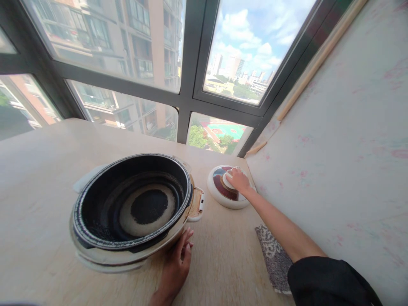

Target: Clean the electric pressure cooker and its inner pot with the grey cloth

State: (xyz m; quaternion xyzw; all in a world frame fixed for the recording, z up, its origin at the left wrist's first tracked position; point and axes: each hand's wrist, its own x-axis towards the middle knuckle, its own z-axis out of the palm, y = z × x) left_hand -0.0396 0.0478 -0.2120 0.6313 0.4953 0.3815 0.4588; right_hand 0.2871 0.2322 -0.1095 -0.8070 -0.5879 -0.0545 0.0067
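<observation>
A round cooker (105,257) with a pale body stands on the table, its black inner pot (153,206) uncovered and bare inside, with worn, lighter rings on the bottom. My left hand (177,265) is at the cooker's near right side, below the side handle (196,205); its fingers are loosely stretched out, and whether they touch the body is not clear. To the right lies a round lid (219,187) with a white rim and dark red centre, flat on the table. Over its white knob my right hand (238,180) is closed.
A grey patterned cloth (274,259) lies near the right wall (344,170). Grey-framed windows (188,76) border the far side of the pale wooden table (219,263). Something whitish (87,178) shows partly behind the cooker on the left.
</observation>
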